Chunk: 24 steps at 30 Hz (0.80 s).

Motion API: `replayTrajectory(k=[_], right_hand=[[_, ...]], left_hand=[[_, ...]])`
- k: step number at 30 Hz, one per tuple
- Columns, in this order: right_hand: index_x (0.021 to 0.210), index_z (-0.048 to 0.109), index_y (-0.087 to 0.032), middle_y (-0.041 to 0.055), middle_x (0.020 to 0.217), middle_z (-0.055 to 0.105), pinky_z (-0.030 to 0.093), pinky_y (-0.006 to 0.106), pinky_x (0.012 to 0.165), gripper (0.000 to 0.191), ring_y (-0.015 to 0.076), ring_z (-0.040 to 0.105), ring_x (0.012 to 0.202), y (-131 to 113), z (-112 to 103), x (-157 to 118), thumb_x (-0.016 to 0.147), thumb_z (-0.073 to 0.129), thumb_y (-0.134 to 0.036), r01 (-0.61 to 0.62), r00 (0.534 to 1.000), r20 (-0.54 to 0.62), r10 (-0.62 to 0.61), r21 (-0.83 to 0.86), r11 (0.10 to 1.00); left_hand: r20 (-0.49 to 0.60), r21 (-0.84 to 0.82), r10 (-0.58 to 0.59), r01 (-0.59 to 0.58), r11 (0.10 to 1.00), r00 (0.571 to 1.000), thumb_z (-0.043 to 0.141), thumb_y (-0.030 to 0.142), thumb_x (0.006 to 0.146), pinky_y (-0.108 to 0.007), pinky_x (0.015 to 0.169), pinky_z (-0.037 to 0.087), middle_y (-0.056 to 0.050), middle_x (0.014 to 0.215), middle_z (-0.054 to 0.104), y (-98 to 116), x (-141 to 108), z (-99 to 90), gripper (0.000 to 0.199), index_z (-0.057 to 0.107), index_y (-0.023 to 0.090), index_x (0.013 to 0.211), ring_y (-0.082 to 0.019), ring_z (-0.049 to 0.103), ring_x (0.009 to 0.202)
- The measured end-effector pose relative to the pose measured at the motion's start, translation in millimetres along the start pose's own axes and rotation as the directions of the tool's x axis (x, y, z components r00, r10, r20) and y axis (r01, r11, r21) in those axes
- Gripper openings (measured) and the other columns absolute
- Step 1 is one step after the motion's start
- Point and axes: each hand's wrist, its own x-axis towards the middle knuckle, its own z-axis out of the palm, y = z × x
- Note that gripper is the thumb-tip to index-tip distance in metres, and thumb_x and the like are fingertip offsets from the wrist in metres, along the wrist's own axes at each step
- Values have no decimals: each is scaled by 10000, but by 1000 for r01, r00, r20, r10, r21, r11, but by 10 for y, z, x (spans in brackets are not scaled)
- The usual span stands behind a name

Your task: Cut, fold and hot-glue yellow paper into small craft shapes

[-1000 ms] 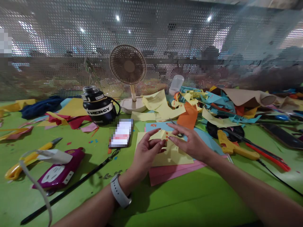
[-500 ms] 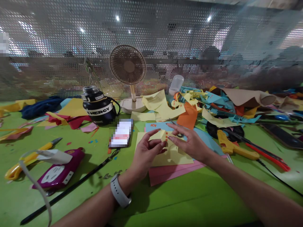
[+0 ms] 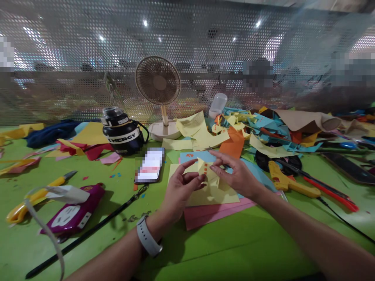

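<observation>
A small folded piece of yellow paper (image 3: 202, 167) with a row of orange squares is pinched between the thumb and fingers of my left hand (image 3: 182, 185). Just right of it is my right hand (image 3: 234, 171), its fingers stretched out and apart. A fingertip of that hand is close to the orange squares; whether it touches them I cannot tell. Something dark and thin, perhaps scissors, shows partly behind my right hand. Beneath both hands lie a yellow sheet (image 3: 193, 200), pink sheets (image 3: 202, 215) and a blue sheet (image 3: 259, 177) with orange marks near its far left corner.
A phone (image 3: 150, 166), a black bottle (image 3: 123, 134) and a fan (image 3: 159, 84) stand or lie left of centre. Paper scraps (image 3: 234, 121) pile up behind. To the right is a yellow glue gun (image 3: 288, 183); at left, a yellow cutter (image 3: 38, 197) and a purple power bank (image 3: 74, 208).
My right hand has shifted slightly right and its fingertips have drawn back from the yellow paper, uncovering more of the orange squares. My left hand has stayed nearly in place.
</observation>
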Motion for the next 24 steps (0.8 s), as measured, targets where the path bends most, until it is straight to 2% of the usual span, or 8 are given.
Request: replayTrajectory(k=[2,5,9,16,18,22,24], right_hand=[[1315,520,-202,8,848,677,492,291,846,455,151,636,816,6,4,1,867,540,-281,-5,1000,5,5,13,1000],[1329,503,-187,22,879,681,485,316,874,479,160,638,849,18,32,-5,862,553,-276,21,1000,18,-21,17,1000],[1328,503,-194,36,917,690,478,346,903,478,182,640,926,23,77,-22,858,555,-260,71,997,32,-72,22,997],[1321,509,-185,47,930,685,468,352,911,456,179,632,923,26,95,-29,873,542,-265,73,996,51,-75,45,996],[1315,517,-179,40,900,682,470,348,899,457,177,632,902,28,71,-10,869,547,-276,54,997,45,-57,59,997],[1307,527,-161,29,858,673,474,317,854,480,163,624,839,25,5,30,859,564,-330,-18,999,34,14,111,994],[1292,544,-165,39,872,676,479,313,827,468,170,620,840,15,-23,41,860,552,-345,-63,998,35,58,150,987]], left_hand=[[-15,5,-20,20,1000,1000,808,213,634,-313,734,541,3,737,674,15,-4,7,570,572,183,1152,-172,662,762],[-20,31,-29,29,999,999,820,232,624,-287,706,531,28,670,651,21,-4,15,570,571,170,1133,-140,645,676],[7,98,0,0,995,1000,827,250,618,-262,682,502,60,568,619,2,7,-4,542,571,160,1088,-108,612,579],[43,204,64,-71,976,997,809,306,641,-241,623,448,54,561,604,-11,20,-32,543,535,162,1087,-115,584,583],[44,189,61,-68,980,997,804,309,651,-254,658,465,47,609,608,3,7,-12,581,521,175,1141,-126,597,637],[60,103,22,-28,994,998,745,367,717,-329,769,513,-21,888,655,53,-28,29,589,495,225,1232,-192,624,882],[66,94,8,-14,996,998,729,397,729,-336,752,524,-30,925,656,61,-25,29,592,486,224,1240,-205,639,886]])
